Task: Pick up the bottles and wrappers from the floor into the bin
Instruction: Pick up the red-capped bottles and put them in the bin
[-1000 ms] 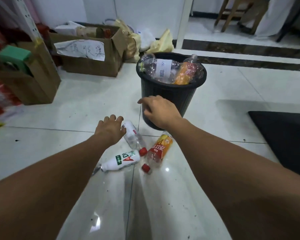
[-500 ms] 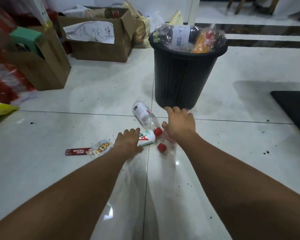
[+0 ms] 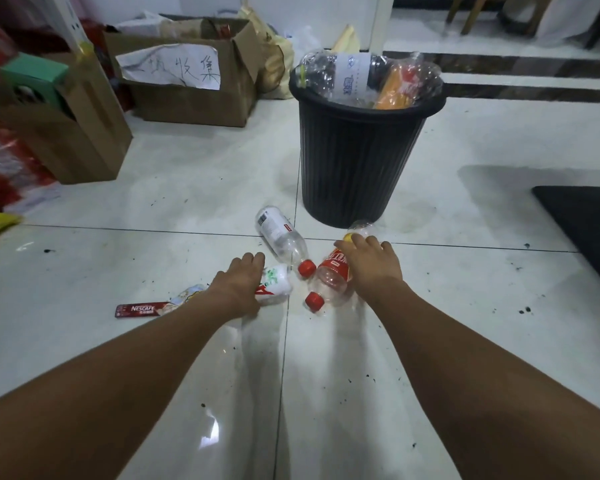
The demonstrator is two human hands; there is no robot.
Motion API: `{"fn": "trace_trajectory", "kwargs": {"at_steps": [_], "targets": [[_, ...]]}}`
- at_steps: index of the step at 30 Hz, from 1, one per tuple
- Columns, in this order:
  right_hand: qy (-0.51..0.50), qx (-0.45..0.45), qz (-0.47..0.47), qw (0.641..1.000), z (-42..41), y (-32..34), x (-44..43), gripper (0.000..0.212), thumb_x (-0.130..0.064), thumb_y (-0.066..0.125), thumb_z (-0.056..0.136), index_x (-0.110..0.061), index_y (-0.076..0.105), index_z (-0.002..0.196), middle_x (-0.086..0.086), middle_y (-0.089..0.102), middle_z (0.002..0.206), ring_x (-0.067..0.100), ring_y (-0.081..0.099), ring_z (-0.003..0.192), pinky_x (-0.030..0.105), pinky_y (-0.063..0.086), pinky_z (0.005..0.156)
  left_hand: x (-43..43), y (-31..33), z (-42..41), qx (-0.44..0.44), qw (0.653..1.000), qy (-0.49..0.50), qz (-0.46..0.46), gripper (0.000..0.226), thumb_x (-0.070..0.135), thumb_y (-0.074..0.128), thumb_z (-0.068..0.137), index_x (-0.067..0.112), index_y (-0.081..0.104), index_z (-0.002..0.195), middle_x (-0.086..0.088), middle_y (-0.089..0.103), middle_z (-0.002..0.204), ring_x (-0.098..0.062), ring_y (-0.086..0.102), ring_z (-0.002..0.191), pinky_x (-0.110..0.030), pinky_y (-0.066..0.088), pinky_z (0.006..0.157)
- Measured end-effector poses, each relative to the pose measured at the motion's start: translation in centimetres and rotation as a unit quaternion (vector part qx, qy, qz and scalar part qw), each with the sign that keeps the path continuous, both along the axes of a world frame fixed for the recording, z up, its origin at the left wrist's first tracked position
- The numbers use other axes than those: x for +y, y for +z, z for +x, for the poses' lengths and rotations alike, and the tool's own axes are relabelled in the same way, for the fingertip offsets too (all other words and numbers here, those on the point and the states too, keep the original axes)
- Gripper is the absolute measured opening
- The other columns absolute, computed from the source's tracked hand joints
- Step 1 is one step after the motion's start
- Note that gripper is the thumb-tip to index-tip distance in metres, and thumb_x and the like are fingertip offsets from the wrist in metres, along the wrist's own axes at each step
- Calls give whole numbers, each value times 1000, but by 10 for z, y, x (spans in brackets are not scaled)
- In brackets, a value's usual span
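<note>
Three bottles down on the floor tiles, none lifted yet. Orange-label bottle [image 3: 329,277] under the right hand [image 3: 369,268], red cap pointing back toward the wrist, clear base poking out past the fingertips. White bottle [image 3: 276,284] half covered by the left hand [image 3: 238,287], fingers bent down over it. Clear bottle [image 3: 279,237] just ahead of both hands, in the gap between them, its red cap close to the orange-label bottle. Hands apart, one bottle each, touching from above. Cannot tell whether either is truly clamped round its bottle, thumbs being hidden.

Left of the left wrist, a red Nescafe wrapper [image 3: 141,310] flat on the tile. A second pale wrapper [image 3: 189,293] peeking out from behind that forearm.

Straight beyond the right hand, near, the black bin [image 3: 357,168], heaped above its rim with crushed bottles [image 3: 355,79].

Judging by that: partly done, with three bottles and two wrappers left to go in. Little room in the bin, so probably some pressing down or careful stacking ahead.

Farther off past the left hand, cardboard boxes [image 3: 187,95]. Out to the side of the right forearm, a dark mat [image 3: 582,230].
</note>
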State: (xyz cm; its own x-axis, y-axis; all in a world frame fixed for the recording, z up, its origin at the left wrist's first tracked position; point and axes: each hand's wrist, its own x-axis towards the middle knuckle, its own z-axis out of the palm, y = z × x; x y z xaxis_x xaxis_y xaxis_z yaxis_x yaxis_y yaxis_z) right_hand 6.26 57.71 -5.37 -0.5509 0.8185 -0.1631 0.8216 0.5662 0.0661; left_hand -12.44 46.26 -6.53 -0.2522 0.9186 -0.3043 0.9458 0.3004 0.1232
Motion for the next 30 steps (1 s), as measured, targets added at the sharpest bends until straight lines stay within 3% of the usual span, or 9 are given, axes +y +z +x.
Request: {"fn": "trace_trajectory", "kwargs": {"at_steps": [7, 12, 17, 25, 28, 30], "targets": [[59, -21, 8, 998, -9, -16, 4, 64, -27, 58, 91, -28, 26, 147, 4, 27, 152, 27, 22, 141, 42, 21, 114, 2, 12, -21, -4, 999, 8, 36, 46, 7, 59, 75, 12, 37, 114, -6, 47, 115, -26, 40, 104, -34, 35, 74], [86, -39, -2, 996, -15, -25, 6, 58, -33, 45, 98, -30, 18, 149, 2, 14, 159, 27, 8, 146, 45, 12, 117, 7, 8, -18, -1, 998, 3, 56, 50, 5, 56, 78, 14, 39, 124, -5, 48, 121, -26, 39, 109, -39, 40, 85], [86, -42, -3, 995, -15, -35, 10, 63, -30, 49, 98, -30, 14, 150, 2, 11, 160, 27, 3, 147, 45, 7, 118, 8, 0, -13, 21, 997, -7, 76, 50, 6, 54, 80, 15, 40, 127, -4, 46, 123, -26, 39, 113, -39, 38, 88], [89, -33, 46, 994, -6, -40, 3, 42, -30, 47, 94, -15, 42, 133, 10, 42, 137, 31, 33, 131, 41, 18, 113, 8, -2, -8, 35, 995, -15, 91, 53, 8, 54, 82, 16, 37, 131, -4, 45, 124, -26, 38, 115, -39, 36, 90], [76, -53, 0, 996, -4, -39, 0, 58, -23, 66, 81, -11, 40, 131, 9, 46, 132, 28, 41, 125, 38, 23, 111, 8, 2, -5, 39, 995, -15, 91, 52, 8, 54, 81, 16, 37, 130, -5, 45, 124, -26, 38, 115, -39, 36, 90], [61, -54, -49, 995, -2, -36, -4, 66, -20, 76, 72, -10, 40, 127, 9, 52, 124, 27, 50, 115, 32, 36, 97, 9, 6, -4, 40, 995, -17, 91, 52, 9, 55, 82, 16, 37, 130, -5, 44, 124, -26, 38, 115, -39, 36, 90]]}}
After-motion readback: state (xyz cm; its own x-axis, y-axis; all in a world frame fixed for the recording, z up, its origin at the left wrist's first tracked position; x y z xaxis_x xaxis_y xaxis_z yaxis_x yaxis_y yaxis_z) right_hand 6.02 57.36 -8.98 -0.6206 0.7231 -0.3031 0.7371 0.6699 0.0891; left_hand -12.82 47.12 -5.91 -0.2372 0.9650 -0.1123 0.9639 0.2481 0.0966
